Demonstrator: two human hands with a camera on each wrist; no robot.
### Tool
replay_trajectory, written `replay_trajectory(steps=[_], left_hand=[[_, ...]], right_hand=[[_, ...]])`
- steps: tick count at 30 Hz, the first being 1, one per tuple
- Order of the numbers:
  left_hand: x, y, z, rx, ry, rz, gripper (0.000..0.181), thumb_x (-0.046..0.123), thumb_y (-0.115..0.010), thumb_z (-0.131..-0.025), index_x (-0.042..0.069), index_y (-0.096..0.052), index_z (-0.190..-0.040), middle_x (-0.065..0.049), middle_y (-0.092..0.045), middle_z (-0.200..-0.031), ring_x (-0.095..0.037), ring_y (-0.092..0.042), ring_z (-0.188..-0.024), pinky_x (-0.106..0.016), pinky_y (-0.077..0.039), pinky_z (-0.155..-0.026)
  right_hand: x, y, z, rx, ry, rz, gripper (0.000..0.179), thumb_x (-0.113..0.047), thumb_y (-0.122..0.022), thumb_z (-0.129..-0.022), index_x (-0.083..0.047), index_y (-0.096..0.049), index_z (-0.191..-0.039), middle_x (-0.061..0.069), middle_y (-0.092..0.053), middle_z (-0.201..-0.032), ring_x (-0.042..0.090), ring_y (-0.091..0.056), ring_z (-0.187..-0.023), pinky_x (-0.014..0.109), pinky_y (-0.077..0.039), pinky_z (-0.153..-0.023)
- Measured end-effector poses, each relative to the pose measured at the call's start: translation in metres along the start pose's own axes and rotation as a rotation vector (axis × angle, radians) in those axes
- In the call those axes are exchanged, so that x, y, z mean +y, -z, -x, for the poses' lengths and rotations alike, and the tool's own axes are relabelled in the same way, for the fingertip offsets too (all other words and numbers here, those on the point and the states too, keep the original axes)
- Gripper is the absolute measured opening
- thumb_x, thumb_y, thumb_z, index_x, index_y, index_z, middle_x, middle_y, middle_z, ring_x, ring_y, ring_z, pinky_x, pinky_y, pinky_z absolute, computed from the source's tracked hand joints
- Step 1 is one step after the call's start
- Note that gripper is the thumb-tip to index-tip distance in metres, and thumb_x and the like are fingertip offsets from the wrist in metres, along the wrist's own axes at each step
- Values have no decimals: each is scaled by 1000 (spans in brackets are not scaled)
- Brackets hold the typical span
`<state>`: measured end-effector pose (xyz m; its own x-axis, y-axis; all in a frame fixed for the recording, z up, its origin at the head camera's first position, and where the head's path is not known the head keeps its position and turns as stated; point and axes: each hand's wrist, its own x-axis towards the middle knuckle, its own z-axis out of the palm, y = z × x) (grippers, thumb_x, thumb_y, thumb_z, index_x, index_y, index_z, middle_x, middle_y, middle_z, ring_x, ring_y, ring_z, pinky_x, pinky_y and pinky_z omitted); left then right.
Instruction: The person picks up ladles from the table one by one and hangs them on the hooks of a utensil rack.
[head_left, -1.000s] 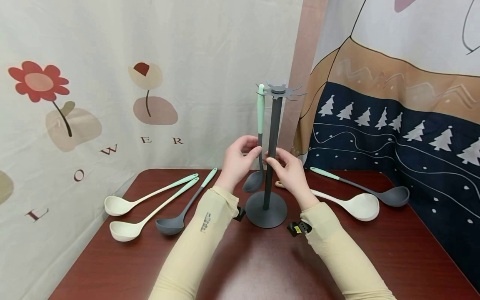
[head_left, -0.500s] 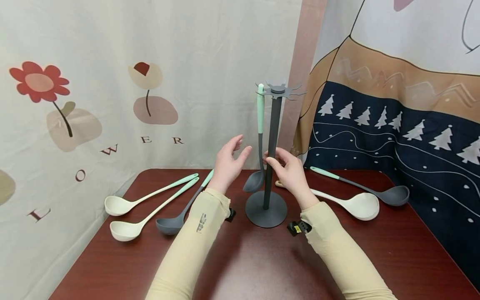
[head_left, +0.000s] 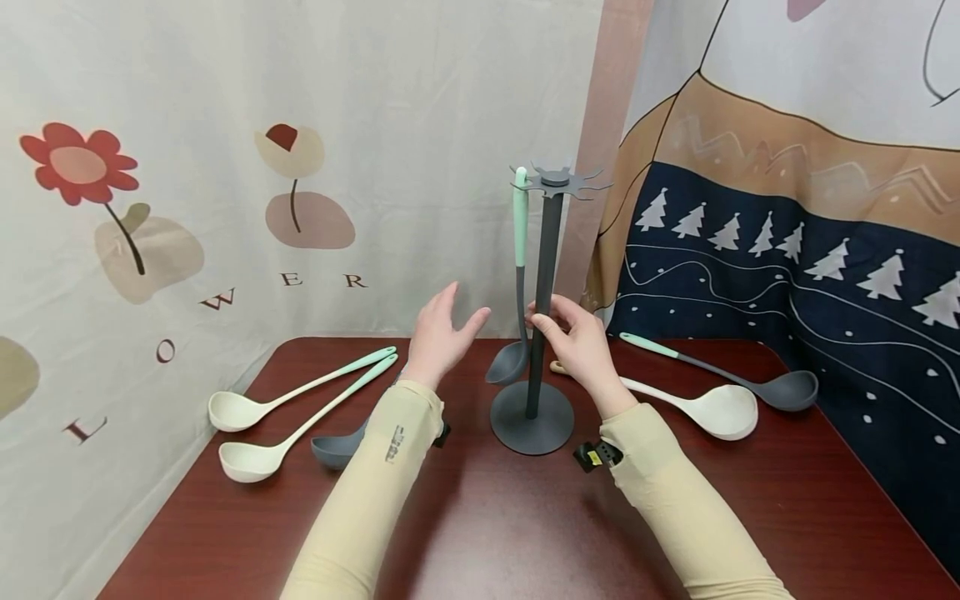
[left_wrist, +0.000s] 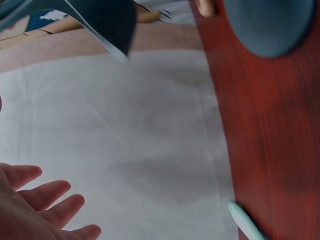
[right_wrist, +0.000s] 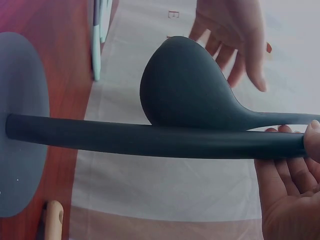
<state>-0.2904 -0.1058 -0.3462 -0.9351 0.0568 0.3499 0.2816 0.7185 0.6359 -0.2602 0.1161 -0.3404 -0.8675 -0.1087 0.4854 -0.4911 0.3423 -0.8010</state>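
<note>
A grey ladle (head_left: 507,363) with a mint handle hangs from the left side of the hook ring on top of a dark grey utensil stand (head_left: 550,250). Its bowl dangles above the round base, beside the pole. My right hand (head_left: 576,342) grips the pole about halfway up, thumb in front; the right wrist view shows its fingers (right_wrist: 295,175) round it. Left of the hanging ladle, my left hand (head_left: 437,337) is held in the air, fingers spread, holding nothing. In the left wrist view, its fingertips (left_wrist: 75,201) are well apart from the ladle bowl (left_wrist: 107,22).
On the table's left lie two cream ladles (head_left: 251,462) with mint handles and a grey ladle (head_left: 336,451), partly hidden by my left arm. To the right lie a white ladle (head_left: 723,412) with a beige handle end and another grey ladle (head_left: 787,392). Printed curtains (head_left: 420,125) stand behind.
My left hand has let go of the hanging ladle's shaft and moved left, fingers spreading. The ladle stays on the hook; my right hand has kept its grip on the pole.
</note>
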Motion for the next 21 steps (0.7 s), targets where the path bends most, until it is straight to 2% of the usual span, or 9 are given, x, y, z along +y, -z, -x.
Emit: replay_trajectory(steps=[10, 16, 21], left_hand=[[-19, -6, 1, -134, 70, -208, 96, 74, -43, -91, 14, -13, -160, -16, -17, -163, -40, -13, -148, -70, -6, -111], [-30, -13, 2, -196, 98, -299, 103, 82, -36, -87, 15, -9, -160, -18, -9, -164, -43, -4, -148, -72, -1, -110], [-36, -14, 5, -269, 144, -335, 105, 83, -35, -86, 15, -6, -160, -18, -3, -164, -42, 3, -149, -71, 2, -110]], right_hand=[[1, -1, 0, 6, -6, 3, 20, -18, -64, -98, -9, -69, -115, 8, -73, -100, 23, -70, -95, 44, -54, -87], [1, -1, 0, 4, -11, -2, 20, -18, -64, -98, -9, -68, -116, 9, -73, -101, 23, -70, -96, 44, -54, -88], [1, -1, 1, 5, -18, -3, 21, -18, -64, -98, -9, -68, -116, 9, -73, -102, 23, -70, -96, 44, -54, -88]])
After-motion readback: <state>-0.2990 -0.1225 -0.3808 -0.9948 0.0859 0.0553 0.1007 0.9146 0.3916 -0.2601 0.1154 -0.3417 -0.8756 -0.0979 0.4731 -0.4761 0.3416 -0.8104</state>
